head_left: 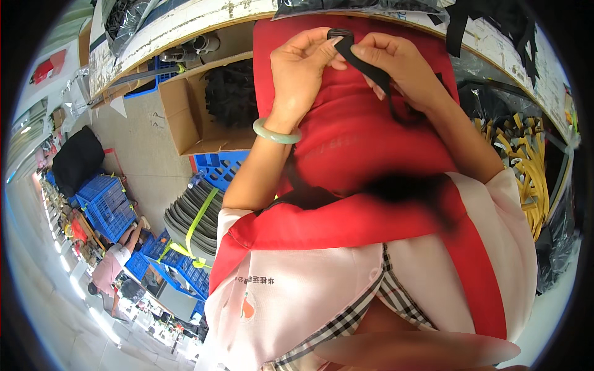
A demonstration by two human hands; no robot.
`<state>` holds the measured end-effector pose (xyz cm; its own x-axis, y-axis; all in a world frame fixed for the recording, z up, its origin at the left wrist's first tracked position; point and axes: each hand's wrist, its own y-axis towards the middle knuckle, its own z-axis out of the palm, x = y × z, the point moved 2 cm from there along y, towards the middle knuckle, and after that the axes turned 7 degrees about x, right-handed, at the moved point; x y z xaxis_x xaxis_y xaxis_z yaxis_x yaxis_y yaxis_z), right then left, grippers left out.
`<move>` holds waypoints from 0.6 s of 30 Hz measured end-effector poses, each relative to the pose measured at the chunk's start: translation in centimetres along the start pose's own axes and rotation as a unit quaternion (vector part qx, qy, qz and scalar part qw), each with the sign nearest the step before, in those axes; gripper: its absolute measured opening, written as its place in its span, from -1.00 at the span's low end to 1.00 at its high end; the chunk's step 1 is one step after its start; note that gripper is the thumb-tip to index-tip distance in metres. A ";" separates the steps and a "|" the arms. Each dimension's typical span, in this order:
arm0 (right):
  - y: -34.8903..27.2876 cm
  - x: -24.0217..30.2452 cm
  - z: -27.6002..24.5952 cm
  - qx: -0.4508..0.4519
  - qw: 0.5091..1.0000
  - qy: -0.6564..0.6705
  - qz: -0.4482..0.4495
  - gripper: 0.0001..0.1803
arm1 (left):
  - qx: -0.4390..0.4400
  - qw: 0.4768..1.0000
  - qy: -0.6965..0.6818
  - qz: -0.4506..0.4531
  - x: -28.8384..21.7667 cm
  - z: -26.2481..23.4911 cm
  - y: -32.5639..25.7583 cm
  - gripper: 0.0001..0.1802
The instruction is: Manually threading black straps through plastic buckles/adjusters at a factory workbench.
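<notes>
My left hand (303, 68), with a pale green bangle (276, 132) at its wrist, pinches a small black buckle (340, 33) between thumb and fingers. From the buckle a black webbing strap (370, 69) runs toward my right hand (402, 65), whose thumb and fingers are closed on it. The strap's loose part hangs down below my right hand over the red apron (365, 133) on my lap. Whether the strap passes through the buckle is partly hidden by my fingers.
A worktable edge (235, 25) crosses beyond my hands. At left stand a cardboard box (179, 117) of black pieces, a bundle of dark strips (193, 213) and blue crates (106, 207). Yellow straps (526, 167) hang at right. Another person (111, 272) bends far left.
</notes>
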<state>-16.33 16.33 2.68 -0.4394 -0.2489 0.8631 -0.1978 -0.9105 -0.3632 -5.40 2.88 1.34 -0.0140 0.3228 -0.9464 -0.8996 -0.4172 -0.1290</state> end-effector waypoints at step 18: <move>2.4 -0.8 1.1 -0.075 0.985 0.138 -0.070 -0.82 | -0.080 0.954 0.212 0.197 1.5 -0.4 0.2 -0.85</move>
<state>-15.48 13.93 1.51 -0.6155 -0.0066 0.7881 -0.3922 -0.8648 -0.3135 -5.38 2.93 -0.27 -0.1287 -0.2445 -0.9611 -0.7830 -0.5697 0.2498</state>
